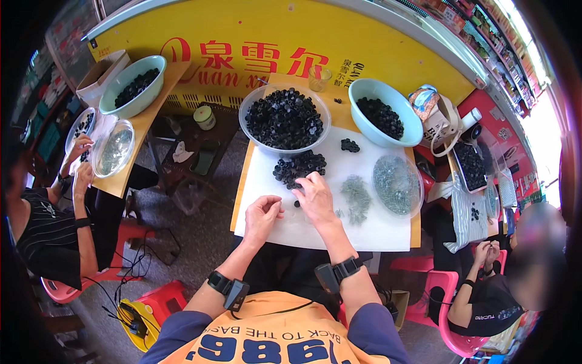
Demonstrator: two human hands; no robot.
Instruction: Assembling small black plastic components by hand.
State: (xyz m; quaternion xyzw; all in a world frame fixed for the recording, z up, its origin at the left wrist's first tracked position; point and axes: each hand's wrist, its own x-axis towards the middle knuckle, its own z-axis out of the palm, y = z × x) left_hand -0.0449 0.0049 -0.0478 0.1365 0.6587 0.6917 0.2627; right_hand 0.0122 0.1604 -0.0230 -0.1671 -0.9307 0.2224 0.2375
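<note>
On the white sheet in front of me lies a loose pile of small black ring-like parts. My right hand is at the near edge of this pile, thumb and forefinger closed on a small black part. Left of it, my left hand hovers with its fingertips curled together; what they hold, if anything, is hidden. One single black part lies between the hands. Beyond the pile stands a clear round bowl heaped with more black parts. Small clear pieces are spread to the right of my right hand.
A clear tub lid with clear pieces and a pale green basin of black parts stand at right. A small black cluster lies between bowl and basin. Co-workers sit left and right. A yellow panel closes the back.
</note>
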